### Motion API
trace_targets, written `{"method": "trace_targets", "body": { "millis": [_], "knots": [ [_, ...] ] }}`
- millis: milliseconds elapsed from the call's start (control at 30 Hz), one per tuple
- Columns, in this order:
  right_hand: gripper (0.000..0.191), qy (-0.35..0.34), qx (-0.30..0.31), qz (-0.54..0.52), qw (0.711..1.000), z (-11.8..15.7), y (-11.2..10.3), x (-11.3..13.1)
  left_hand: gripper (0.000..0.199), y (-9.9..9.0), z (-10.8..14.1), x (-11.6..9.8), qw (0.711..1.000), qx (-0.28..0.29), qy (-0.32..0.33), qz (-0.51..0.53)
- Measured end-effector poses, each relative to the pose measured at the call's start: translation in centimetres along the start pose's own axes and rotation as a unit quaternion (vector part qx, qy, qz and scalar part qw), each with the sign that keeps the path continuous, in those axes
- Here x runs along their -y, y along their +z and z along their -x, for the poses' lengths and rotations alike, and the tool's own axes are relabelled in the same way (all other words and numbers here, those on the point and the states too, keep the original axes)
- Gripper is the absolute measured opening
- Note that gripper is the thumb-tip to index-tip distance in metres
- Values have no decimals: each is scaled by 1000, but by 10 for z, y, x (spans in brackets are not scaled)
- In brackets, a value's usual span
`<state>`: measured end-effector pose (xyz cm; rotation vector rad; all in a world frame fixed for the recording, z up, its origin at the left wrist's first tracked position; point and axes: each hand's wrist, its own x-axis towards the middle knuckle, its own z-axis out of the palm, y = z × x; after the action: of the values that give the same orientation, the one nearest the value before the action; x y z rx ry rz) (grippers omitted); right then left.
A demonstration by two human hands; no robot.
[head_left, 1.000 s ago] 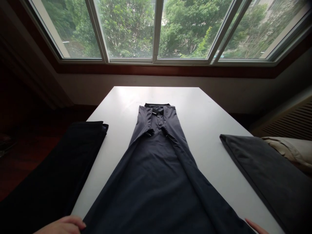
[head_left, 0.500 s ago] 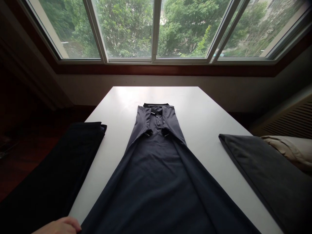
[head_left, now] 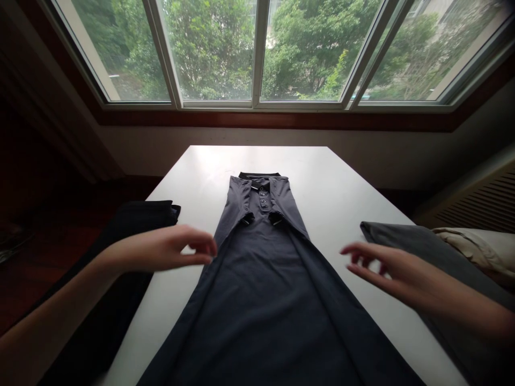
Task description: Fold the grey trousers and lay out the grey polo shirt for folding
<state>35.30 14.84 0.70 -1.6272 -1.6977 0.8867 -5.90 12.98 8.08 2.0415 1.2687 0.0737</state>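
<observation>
A dark navy polo shirt (head_left: 261,289) lies on the white table (head_left: 322,177), its sides and sleeves folded inward and its collar toward the window. A buttoned placket shows near the collar. My left hand (head_left: 181,247) is at the shirt's left edge, fingers loosely curved with a gap above the thumb and no cloth visible in them; whether it touches the fabric I cannot tell. To the right of the shirt, my right hand (head_left: 382,268) hovers with its fingers apart and nothing in them, slightly blurred.
Folded black cloth (head_left: 137,214) lies along the table's left side, partly under my left forearm. On the right are a folded dark grey garment (head_left: 386,233) and a beige cloth (head_left: 470,246). A window (head_left: 257,53) spans the wall beyond the table.
My left hand has moved up and right from the bottom edge to the shirt's left side. My right hand has come into view from the right. The shirt keeps its folded shape.
</observation>
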Motion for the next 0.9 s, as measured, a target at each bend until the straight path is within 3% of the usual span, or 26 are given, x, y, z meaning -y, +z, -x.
{"method": "trace_targets", "body": {
  "millis": [33,100,167,233,300,400,533,667,800,900],
  "knots": [
    [30,-52,112,69,990,-31,7,9,29,-9,-30,-3,999,3,30,-12],
    [36,-81,155,153,973,-94,27,29,28,-19,-90,-7,996,-55,53,-55],
    [44,-69,142,233,960,-149,55,47,28,-20,-147,-6,980,-149,-1,-134],
    [49,-57,95,302,947,-187,82,60,35,-16,-194,-3,958,-198,-98,-184],
    [50,-34,65,350,934,-209,106,69,47,-9,-228,1,946,-213,-147,-193],
    [50,-19,43,405,913,-221,130,75,53,2,-258,9,937,-218,-182,-203],
    [51,-38,49,442,895,-225,147,72,43,11,-272,22,934,-214,-178,-226],
    [50,-67,67,451,887,-225,142,64,38,-2,-264,42,936,-219,-137,-238],
    [56,-101,46,451,885,-230,108,44,37,-34,-233,84,933,-236,-137,-234],
    [61,-89,22,439,894,-240,68,12,42,-53,-204,127,930,-248,-161,-220]
  ]
}}
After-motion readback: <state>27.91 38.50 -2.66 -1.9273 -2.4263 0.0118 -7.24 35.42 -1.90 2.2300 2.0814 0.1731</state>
